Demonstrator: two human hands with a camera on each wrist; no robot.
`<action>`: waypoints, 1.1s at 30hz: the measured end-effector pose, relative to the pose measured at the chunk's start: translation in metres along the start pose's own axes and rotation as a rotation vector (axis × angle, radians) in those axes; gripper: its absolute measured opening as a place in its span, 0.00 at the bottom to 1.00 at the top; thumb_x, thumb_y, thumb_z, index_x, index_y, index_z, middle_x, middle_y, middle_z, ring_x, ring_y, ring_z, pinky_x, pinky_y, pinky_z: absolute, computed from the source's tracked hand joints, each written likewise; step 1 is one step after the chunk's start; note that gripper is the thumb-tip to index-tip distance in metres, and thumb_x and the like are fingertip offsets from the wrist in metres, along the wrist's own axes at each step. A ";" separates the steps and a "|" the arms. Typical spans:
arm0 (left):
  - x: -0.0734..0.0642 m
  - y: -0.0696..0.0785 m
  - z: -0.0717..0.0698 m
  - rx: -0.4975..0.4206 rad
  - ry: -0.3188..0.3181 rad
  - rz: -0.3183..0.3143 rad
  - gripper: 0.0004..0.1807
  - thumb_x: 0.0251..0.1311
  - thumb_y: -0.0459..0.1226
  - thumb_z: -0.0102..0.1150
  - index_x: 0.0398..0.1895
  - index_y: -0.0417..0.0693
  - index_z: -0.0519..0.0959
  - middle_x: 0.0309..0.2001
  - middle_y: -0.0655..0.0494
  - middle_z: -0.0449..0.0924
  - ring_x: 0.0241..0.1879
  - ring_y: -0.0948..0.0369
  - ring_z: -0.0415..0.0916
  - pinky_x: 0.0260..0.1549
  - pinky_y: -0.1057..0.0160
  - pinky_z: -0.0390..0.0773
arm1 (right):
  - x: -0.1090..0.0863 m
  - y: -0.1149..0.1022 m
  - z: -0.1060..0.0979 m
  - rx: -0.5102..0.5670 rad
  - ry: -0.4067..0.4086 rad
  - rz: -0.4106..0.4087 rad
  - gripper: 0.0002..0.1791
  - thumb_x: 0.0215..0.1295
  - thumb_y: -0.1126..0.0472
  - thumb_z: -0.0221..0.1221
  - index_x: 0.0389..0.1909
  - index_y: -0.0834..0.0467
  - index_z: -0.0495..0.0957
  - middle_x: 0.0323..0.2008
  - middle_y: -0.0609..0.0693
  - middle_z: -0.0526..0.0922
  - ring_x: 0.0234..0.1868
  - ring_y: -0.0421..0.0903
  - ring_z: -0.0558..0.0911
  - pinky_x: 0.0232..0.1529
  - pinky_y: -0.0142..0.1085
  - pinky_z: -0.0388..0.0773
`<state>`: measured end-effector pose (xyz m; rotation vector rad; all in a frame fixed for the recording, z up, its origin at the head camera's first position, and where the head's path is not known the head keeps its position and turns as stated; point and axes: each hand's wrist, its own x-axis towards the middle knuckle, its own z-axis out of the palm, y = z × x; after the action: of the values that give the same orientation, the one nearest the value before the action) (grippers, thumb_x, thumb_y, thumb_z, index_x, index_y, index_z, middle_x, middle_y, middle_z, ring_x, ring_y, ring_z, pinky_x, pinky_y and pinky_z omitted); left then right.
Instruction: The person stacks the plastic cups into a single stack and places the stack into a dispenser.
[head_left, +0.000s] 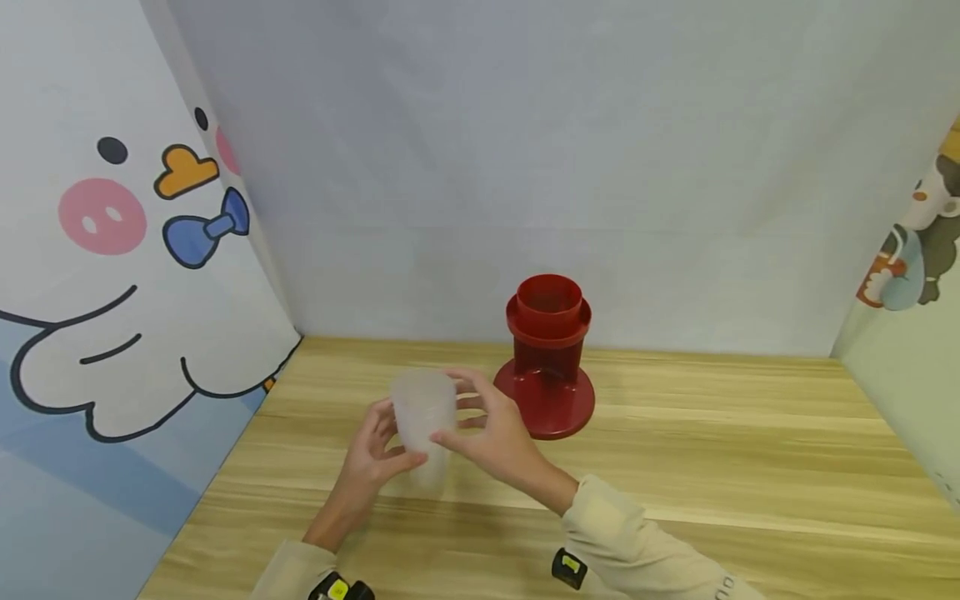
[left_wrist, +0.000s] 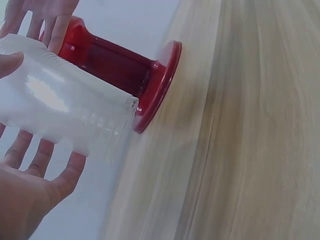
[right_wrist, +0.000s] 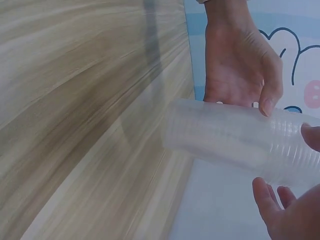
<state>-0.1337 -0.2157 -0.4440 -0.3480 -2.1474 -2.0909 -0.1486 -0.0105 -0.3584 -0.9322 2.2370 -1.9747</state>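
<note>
A stack of translucent plastic cups [head_left: 423, 408] is held between both hands above the wooden table. My left hand [head_left: 367, 458] grips its left side, with the thumb in front and the fingers behind. From the right, my right hand [head_left: 498, 429] grips it near the upper rim, thumb on the near side. In the right wrist view the nested rims of the stack [right_wrist: 280, 140] show as close ridges. A red stand [head_left: 547, 367] with a round base and an open tube on top stands upright behind and to the right of the hands.
The wooden table [head_left: 712, 467] runs back to a pale wall [head_left: 570, 150]. A panel with a cartoon duck [head_left: 112, 325] closes the left side, and another printed panel [head_left: 907, 333] the right. A dark strapped device [head_left: 570, 567] sits at the right sleeve.
</note>
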 end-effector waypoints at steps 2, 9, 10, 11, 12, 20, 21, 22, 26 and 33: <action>0.002 0.002 0.004 -0.003 -0.007 -0.002 0.39 0.48 0.25 0.66 0.65 0.44 0.60 0.61 0.50 0.66 0.58 0.57 0.68 0.50 0.52 0.73 | -0.001 -0.001 -0.004 -0.005 0.002 0.000 0.35 0.49 0.73 0.68 0.61 0.66 0.67 0.50 0.66 0.75 0.48 0.61 0.78 0.46 0.54 0.76; 0.007 0.011 0.011 -0.003 -0.022 -0.021 0.38 0.49 0.26 0.67 0.64 0.46 0.61 0.61 0.48 0.67 0.59 0.57 0.67 0.51 0.54 0.72 | 0.001 0.012 -0.012 -0.013 0.014 -0.016 0.37 0.49 0.71 0.69 0.62 0.62 0.67 0.51 0.62 0.76 0.48 0.58 0.78 0.45 0.52 0.77; 0.008 0.013 0.011 -0.007 -0.024 -0.021 0.38 0.49 0.26 0.67 0.64 0.46 0.61 0.61 0.48 0.67 0.59 0.57 0.67 0.51 0.54 0.72 | 0.002 0.016 -0.013 -0.020 0.014 -0.017 0.37 0.49 0.70 0.70 0.63 0.61 0.66 0.51 0.60 0.76 0.48 0.57 0.78 0.45 0.50 0.77; 0.009 0.014 0.012 -0.007 -0.026 -0.020 0.38 0.49 0.26 0.67 0.64 0.46 0.61 0.61 0.48 0.67 0.59 0.57 0.67 0.51 0.53 0.72 | 0.002 0.019 -0.014 -0.029 0.013 -0.017 0.38 0.49 0.69 0.70 0.63 0.59 0.66 0.51 0.58 0.76 0.48 0.55 0.78 0.45 0.49 0.78; 0.010 0.015 0.013 -0.008 -0.030 -0.015 0.38 0.49 0.26 0.66 0.64 0.46 0.61 0.61 0.47 0.67 0.59 0.57 0.67 0.51 0.53 0.72 | 0.003 0.021 -0.015 -0.041 0.011 -0.019 0.38 0.50 0.67 0.70 0.63 0.58 0.66 0.51 0.57 0.76 0.48 0.53 0.79 0.45 0.47 0.78; 0.019 0.023 0.020 -0.013 -0.072 0.003 0.39 0.50 0.27 0.67 0.65 0.48 0.61 0.61 0.47 0.68 0.58 0.55 0.67 0.50 0.52 0.73 | 0.004 0.017 -0.031 -0.083 0.006 -0.048 0.39 0.49 0.64 0.71 0.64 0.54 0.66 0.51 0.54 0.76 0.44 0.51 0.81 0.43 0.47 0.79; 0.021 0.024 0.021 -0.012 -0.078 0.006 0.39 0.50 0.28 0.67 0.65 0.49 0.61 0.61 0.47 0.67 0.59 0.55 0.67 0.50 0.53 0.73 | 0.004 0.015 -0.032 -0.088 0.010 -0.052 0.39 0.49 0.65 0.71 0.64 0.54 0.66 0.51 0.55 0.76 0.44 0.52 0.81 0.43 0.48 0.79; 0.023 0.025 0.021 -0.012 -0.084 0.009 0.39 0.50 0.28 0.67 0.65 0.49 0.61 0.61 0.48 0.67 0.59 0.54 0.66 0.50 0.53 0.72 | 0.004 0.012 -0.033 -0.095 0.013 -0.050 0.39 0.49 0.65 0.71 0.64 0.55 0.66 0.52 0.55 0.76 0.44 0.52 0.81 0.43 0.47 0.79; 0.029 0.032 0.023 -0.012 -0.101 0.022 0.40 0.51 0.29 0.67 0.66 0.53 0.60 0.62 0.50 0.67 0.59 0.54 0.65 0.51 0.51 0.72 | 0.004 -0.009 -0.038 -0.119 0.019 -0.058 0.40 0.50 0.69 0.70 0.64 0.61 0.64 0.52 0.59 0.75 0.44 0.55 0.80 0.44 0.46 0.79; 0.041 0.048 0.028 -0.019 -0.145 0.066 0.40 0.51 0.28 0.67 0.66 0.50 0.60 0.62 0.48 0.67 0.59 0.53 0.66 0.49 0.50 0.73 | 0.011 -0.006 -0.049 -0.140 0.024 -0.084 0.41 0.50 0.65 0.71 0.66 0.53 0.63 0.52 0.54 0.74 0.45 0.50 0.80 0.46 0.45 0.78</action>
<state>-0.1596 -0.1842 -0.3882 -0.5812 -2.1616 -2.1117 -0.1742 0.0286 -0.3394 -1.0376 2.4148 -1.8917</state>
